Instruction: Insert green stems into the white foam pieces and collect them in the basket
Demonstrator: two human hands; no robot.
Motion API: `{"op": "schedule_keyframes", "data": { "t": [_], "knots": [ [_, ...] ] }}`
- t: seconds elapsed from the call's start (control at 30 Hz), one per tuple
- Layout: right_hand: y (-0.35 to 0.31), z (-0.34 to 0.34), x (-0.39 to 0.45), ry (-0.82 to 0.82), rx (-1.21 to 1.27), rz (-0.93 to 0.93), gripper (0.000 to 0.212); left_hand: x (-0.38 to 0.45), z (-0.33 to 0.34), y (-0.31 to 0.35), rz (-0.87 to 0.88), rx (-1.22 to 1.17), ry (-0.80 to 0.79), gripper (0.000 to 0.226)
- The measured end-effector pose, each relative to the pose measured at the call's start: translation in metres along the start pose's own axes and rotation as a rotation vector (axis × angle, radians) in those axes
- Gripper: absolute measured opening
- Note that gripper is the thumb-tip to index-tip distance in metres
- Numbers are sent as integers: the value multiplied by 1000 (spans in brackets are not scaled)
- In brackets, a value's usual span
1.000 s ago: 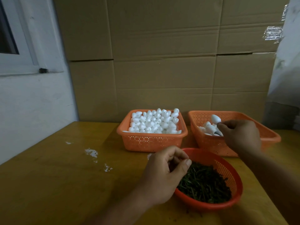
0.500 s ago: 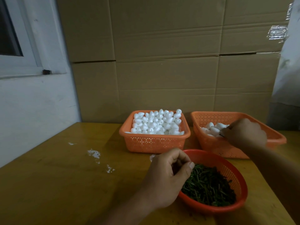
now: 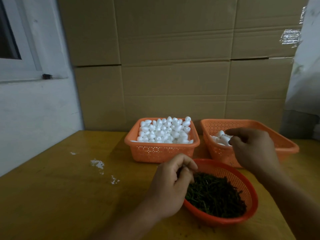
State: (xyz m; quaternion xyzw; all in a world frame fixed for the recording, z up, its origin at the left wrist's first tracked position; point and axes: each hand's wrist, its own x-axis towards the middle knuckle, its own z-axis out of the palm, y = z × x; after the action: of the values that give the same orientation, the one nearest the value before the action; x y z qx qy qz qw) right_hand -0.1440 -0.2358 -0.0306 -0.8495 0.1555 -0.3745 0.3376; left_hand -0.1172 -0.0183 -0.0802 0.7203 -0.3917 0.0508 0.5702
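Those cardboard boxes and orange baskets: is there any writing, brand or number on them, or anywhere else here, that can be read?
None: no readable text anywhere in this view.
Brown cardboard boxes: plain, no print visible.
Shiny tape patch on the boxes, upper right: no legible marks.
Orange plastic baskets, such as the square one with white foam pieces: only a perforated pattern, no label.
Yellow wooden table: white smudges, no writing.

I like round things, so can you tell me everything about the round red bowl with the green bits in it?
The round red plastic mesh bowl sits upright on the yellow-brown wooden table, nearest the camera, in front of the two orange baskets. Its wall is full of tiny holes under a smooth rim. A heap of short dark green stems lies inside, filling it well below the rim. The left hand hovers over its left edge, fingers curled together; whether it touches the bowl cannot be told.
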Motion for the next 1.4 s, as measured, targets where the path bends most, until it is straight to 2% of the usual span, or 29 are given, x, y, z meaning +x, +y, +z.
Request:
{"op": "schedule_keyframes", "data": {
  "t": [0.17,0.33,0.43,0.63,0.83,1.07,1.23,1.4],
  "knots": [
    [-8,1,-38,-55,71,-72,36,14,-16,-1,-34,83,118,20],
    [-5,4,-49,-118,46,-105,35,66,-57,-13,-106,405,252,16],
    [-6,6,-52,-112,42,-127,32,109,-81,-23,-202,579,179,14],
    [-3,8,-52,-119,42,-104,26,167,-93,-50,-356,812,-86,10],
    [1,7,-51,-105,21,-111,25,185,-79,-71,-404,1184,-396,27],
    [0,10,-56,-94,-2,-152,26,206,-64,-117,-519,1473,-424,67],
    [-1,8,-56,-108,-15,-158,25,211,-63,-129,-535,1483,-418,64],
    [-1,9,-56,-132,-30,-148,25,208,-62,-129,-623,1360,-421,85]
  ]
}}
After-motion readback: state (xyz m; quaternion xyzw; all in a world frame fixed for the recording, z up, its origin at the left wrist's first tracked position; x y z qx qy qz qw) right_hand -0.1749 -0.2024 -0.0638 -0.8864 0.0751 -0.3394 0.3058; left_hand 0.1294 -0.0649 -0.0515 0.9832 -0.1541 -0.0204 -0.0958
